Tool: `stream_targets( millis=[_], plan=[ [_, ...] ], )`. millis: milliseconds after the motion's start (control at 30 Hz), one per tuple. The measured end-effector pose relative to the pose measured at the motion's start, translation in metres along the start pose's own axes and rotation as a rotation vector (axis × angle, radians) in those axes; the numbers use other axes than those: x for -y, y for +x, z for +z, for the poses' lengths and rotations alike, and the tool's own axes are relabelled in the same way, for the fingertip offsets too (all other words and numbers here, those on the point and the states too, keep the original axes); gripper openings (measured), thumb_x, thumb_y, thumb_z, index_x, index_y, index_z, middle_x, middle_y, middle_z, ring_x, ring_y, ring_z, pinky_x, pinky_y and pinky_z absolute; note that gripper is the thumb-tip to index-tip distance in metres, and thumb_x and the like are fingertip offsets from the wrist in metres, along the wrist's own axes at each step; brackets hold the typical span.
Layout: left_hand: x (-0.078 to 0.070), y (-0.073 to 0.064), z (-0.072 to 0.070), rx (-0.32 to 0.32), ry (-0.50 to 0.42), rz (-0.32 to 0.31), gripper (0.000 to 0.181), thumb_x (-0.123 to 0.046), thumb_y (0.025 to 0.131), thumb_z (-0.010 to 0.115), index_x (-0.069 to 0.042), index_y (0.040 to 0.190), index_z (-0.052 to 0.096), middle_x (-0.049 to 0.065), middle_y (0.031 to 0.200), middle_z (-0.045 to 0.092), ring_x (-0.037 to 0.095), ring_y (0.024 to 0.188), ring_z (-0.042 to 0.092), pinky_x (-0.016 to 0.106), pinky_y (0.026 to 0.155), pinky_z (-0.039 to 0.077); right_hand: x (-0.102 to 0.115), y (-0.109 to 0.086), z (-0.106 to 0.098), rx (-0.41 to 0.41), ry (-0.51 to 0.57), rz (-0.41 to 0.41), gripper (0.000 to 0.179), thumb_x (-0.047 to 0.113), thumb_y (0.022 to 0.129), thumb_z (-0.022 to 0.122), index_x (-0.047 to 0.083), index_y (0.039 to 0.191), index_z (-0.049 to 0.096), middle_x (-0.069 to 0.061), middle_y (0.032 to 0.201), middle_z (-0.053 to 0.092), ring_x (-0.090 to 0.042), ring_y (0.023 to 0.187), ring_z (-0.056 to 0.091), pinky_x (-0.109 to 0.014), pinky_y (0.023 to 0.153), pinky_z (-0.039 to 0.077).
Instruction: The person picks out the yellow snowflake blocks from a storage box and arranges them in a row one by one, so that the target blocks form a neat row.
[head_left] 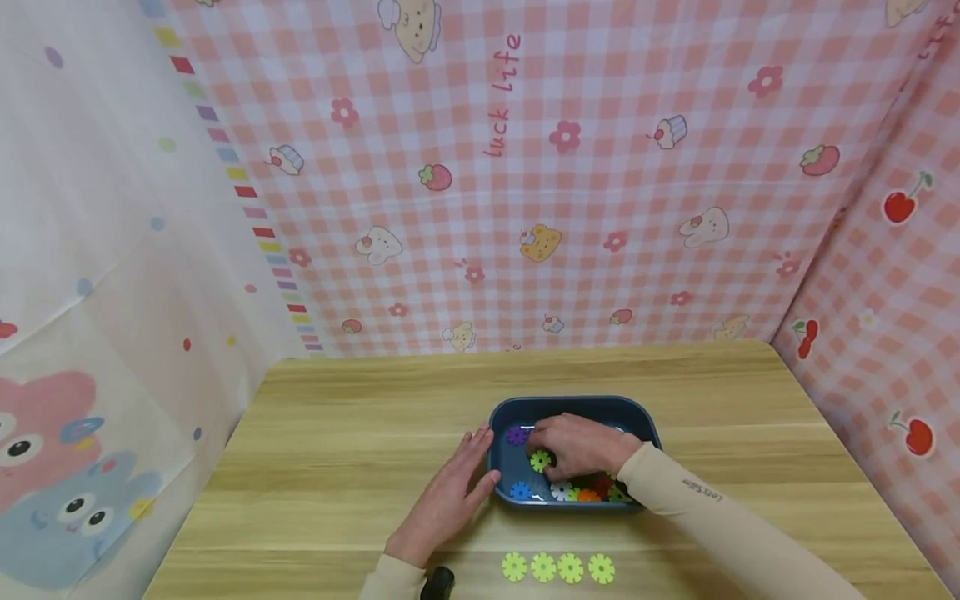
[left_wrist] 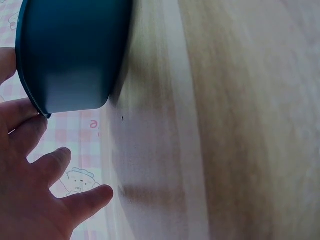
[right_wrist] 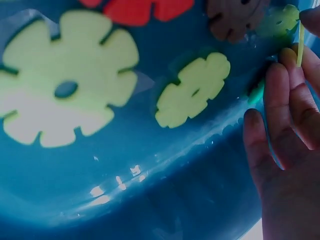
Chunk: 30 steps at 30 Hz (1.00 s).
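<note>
A dark blue plastic tub (head_left: 501, 467) holds notched flower-shaped discs of several colours. My right hand (head_left: 573, 446) reaches down into it; in the right wrist view the thumb and fingers pinch a thin yellow-green disc (right_wrist: 300, 46), seen edge-on. Other yellow-green discs (right_wrist: 194, 90) lie on the tub floor nearby. A purple disc (head_left: 517, 435) and a blue disc (head_left: 521, 491) sit toward the tub's left end, with white and orange ones (head_left: 588, 495) along the front. My left hand (head_left: 447, 500) touches the tub's left rim, fingers spread and fairly straight.
Several yellow-green discs (head_left: 543, 567) lie in a row on the wooden table (head_left: 337, 450), in front of the tub. A pink checked cloth (head_left: 487, 208) hangs behind the table, with further printed cloths at both sides.
</note>
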<state>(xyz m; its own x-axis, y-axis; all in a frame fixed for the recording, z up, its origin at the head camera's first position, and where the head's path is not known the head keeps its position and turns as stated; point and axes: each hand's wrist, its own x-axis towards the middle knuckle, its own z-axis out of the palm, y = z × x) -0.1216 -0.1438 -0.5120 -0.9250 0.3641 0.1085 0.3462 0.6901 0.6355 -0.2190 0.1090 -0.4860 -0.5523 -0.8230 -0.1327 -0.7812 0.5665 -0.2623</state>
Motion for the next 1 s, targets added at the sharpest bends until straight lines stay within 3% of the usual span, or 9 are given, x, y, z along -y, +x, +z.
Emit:
stream_targets(
  millis=[400,700,1000],
  plan=[
    [-0.002,-0.003,0.001,0.005,0.006,-0.015,0.062,-0.042,0.11,0.049,-0.014,0.163,0.035,-0.002,0.171,0.025,0.034,0.156,0.022,0.058,0.122,0.029,0.002,-0.003,-0.003,0.031,0.03,0.014,0.031,0.028,0.091,0.082,0.017,0.119,0.077,0.004,0.108,0.067,-0.005,0.09,0.059,-0.03,0.09,0.059],
    [-0.002,0.0,0.001,0.01,0.007,-0.021,0.062,-0.042,0.11,0.049,-0.016,0.164,0.033,-0.003,0.171,0.024,0.032,0.157,0.021,0.056,0.123,0.028,-0.004,-0.008,-0.013,-0.029,0.087,0.012,0.033,0.029,0.091,0.082,0.016,0.121,0.077,0.006,0.112,0.062,-0.006,0.095,0.057,-0.032,0.095,0.057],
    [-0.002,-0.001,-0.001,0.01,0.014,-0.024,0.063,-0.046,0.109,0.047,-0.016,0.164,0.033,-0.003,0.171,0.024,0.031,0.157,0.021,0.055,0.123,0.027,-0.003,-0.02,-0.03,-0.075,0.136,0.058,0.034,0.027,0.093,0.081,0.017,0.125,0.077,0.008,0.111,0.06,-0.006,0.095,0.058,-0.031,0.089,0.058]
  ],
)
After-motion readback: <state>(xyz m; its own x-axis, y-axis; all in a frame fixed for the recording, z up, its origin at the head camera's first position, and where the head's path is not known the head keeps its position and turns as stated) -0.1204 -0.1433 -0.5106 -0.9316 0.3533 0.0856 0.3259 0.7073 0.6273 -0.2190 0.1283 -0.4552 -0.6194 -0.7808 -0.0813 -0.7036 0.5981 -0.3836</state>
